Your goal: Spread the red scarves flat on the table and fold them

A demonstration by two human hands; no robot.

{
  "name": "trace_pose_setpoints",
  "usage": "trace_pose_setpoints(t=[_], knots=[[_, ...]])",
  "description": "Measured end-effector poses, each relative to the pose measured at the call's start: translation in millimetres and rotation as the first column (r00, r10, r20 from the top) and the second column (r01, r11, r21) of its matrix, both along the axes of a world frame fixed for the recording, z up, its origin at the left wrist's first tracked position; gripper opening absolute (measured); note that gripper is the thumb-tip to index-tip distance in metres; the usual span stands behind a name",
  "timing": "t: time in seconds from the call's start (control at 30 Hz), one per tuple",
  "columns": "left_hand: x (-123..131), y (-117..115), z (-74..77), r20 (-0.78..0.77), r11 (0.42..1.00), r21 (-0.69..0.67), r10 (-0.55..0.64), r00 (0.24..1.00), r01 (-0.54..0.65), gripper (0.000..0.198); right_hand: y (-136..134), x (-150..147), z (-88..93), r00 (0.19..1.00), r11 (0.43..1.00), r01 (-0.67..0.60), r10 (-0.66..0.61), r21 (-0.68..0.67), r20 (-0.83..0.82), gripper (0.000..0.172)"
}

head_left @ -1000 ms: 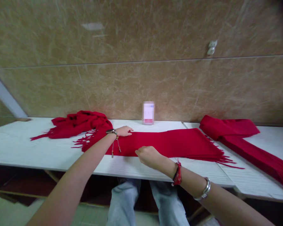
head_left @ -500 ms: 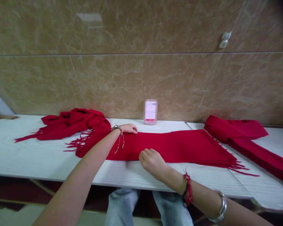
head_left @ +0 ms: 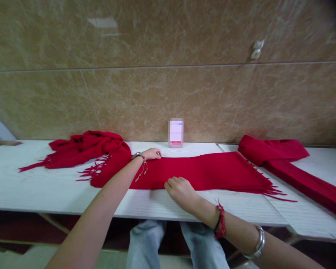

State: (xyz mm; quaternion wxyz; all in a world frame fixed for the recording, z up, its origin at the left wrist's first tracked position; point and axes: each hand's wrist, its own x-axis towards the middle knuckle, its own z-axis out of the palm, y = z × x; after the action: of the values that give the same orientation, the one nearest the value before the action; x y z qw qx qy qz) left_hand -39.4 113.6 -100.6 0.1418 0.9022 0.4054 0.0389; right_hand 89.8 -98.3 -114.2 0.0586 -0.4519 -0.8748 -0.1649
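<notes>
A long red scarf (head_left: 212,172) with fringed ends lies flat and folded lengthwise across the white tabletop. My left hand (head_left: 152,153) reaches over it, with its fingers closed at the far edge. At the near edge, my right hand (head_left: 180,188) has its fingers curled in on the cloth. Both hands are closed, and the fingertips are partly hidden. The scarf's fringe at the left end spreads beside a crumpled heap of red cloth (head_left: 92,147).
Another folded red scarf (head_left: 310,181) lies bent at the right. A small pixelated upright object (head_left: 176,132) stands by the tiled wall (head_left: 145,101). The white table (head_left: 30,190) has its front edge above my knees (head_left: 147,239). A wall socket (head_left: 257,49) is at upper right.
My view has shifted slightly, so things on the right appear further left and a little higher. Both hands stay at nearly the same spots on the scarf.
</notes>
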Motion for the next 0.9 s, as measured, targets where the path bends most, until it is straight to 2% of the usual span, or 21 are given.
trace_pose_setpoints(t=[0.07,0.13,0.2,0.23,0.3,0.4,0.5,0.67,0.77,0.9], knots=[[-3.3,-17.5,3.0,0.032,0.997,0.072,0.008,0.999,-0.01,0.024,-0.5,17.5,-1.5,0.996,0.998,0.047,-0.049,-0.043,-0.071,0.013],[-8.9,-43.7,5.4,0.074,0.987,0.155,-0.06,0.995,0.048,0.024,-2.7,40.3,-3.5,0.989,0.994,0.086,-0.093,-0.066,-0.118,0.015],[-14.3,-76.3,6.9,0.093,0.936,0.261,-0.267,0.959,0.235,0.023,-6.2,62.3,-5.7,0.983,0.991,0.121,-0.128,-0.06,-0.128,0.018],[-16.0,-93.3,7.3,0.07,0.911,0.272,-0.341,0.937,0.311,0.024,-8.1,71.1,-6.7,0.982,0.989,0.136,-0.142,-0.052,-0.125,0.019],[-16.1,-124.4,7.1,-0.028,0.863,0.299,-0.418,0.908,0.407,0.03,-11.0,82.6,-8.4,0.982,0.988,0.151,-0.154,-0.036,-0.112,0.019],[-8.0,-154.5,4.6,-0.17,0.809,0.386,-0.409,0.897,0.442,0.028,-11.9,86.9,-9.3,0.988,0.991,0.132,-0.131,0.007,-0.086,0.016],[2.3,-164.1,1.6,-0.287,0.754,0.468,-0.364,0.886,0.462,0.012,-9.9,86.1,-9.5,0.993,0.992,0.1,-0.096,0.075,-0.066,0.015],[6.9,-165.4,-0.1,-0.38,0.704,0.507,-0.335,0.862,0.497,0.014,-7.6,87.1,-11.4,0.996,0.989,0.048,-0.037,0.14,-0.076,0.019],[6.0,-167.4,0.1,-0.389,0.705,0.511,-0.321,0.863,0.492,0.014,-8.3,87.3,-13.1,0.996,0.988,0.026,-0.012,0.155,-0.088,0.02],[4.5,-168.9,1.5,-0.358,0.746,0.457,-0.344,0.868,0.484,0.019,-10.3,93.5,-16.0,0.995,0.992,-0.009,0.022,0.129,-0.094,0.017]])
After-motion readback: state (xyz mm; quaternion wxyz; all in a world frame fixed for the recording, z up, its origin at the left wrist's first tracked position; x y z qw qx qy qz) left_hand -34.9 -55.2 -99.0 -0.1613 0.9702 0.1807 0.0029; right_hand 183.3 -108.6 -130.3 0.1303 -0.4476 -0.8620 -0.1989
